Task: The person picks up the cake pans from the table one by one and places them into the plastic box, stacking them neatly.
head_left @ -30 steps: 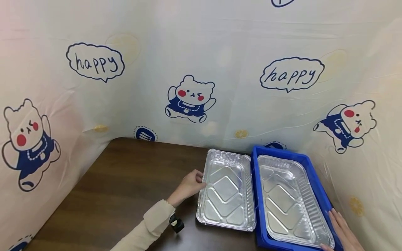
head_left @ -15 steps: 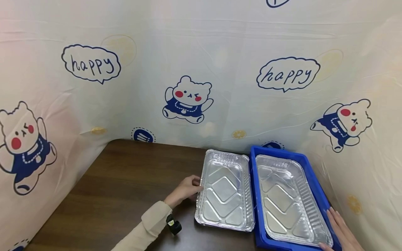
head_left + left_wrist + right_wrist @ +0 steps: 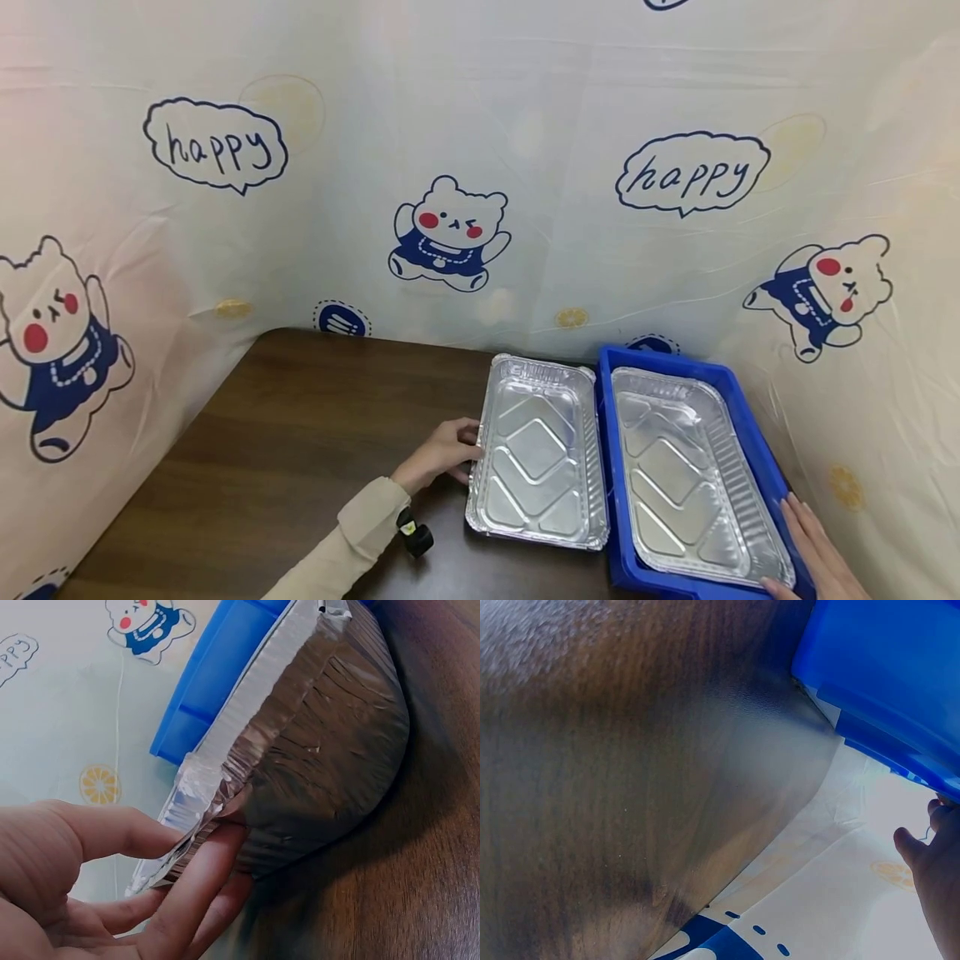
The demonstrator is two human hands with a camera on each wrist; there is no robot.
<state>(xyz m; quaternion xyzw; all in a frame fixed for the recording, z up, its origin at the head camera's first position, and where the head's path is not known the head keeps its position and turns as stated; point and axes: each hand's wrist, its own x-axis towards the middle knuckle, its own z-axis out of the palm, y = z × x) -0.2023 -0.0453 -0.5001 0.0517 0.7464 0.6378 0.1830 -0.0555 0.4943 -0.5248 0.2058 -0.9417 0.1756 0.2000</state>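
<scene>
A rectangular foil tray (image 3: 534,454) with diamond ridges sits on the table just left of a blue plastic crate (image 3: 617,508). My left hand (image 3: 441,454) pinches the tray's left rim. In the left wrist view, the thumb lies over the rim of the foil tray (image 3: 315,750) and the fingers are under it. Inside the crate lies a second foil tray (image 3: 675,475) of the same form. My right hand (image 3: 821,554) rests at the crate's front right corner, fingers straight along its right rim. The right wrist view shows only part of that hand (image 3: 941,859), beside the blue crate (image 3: 892,667).
The dark wooden table (image 3: 300,450) extends left of the foil trays. A pale curtain (image 3: 450,125) printed with bears and "happy" bubbles surrounds it at the back and sides. The left wrist carries a black strap (image 3: 415,533) below the cuff.
My left hand has slid slightly towards me along the tray's left rim. The view has shifted a little. Both trays, the crate and my right hand stay in place.
</scene>
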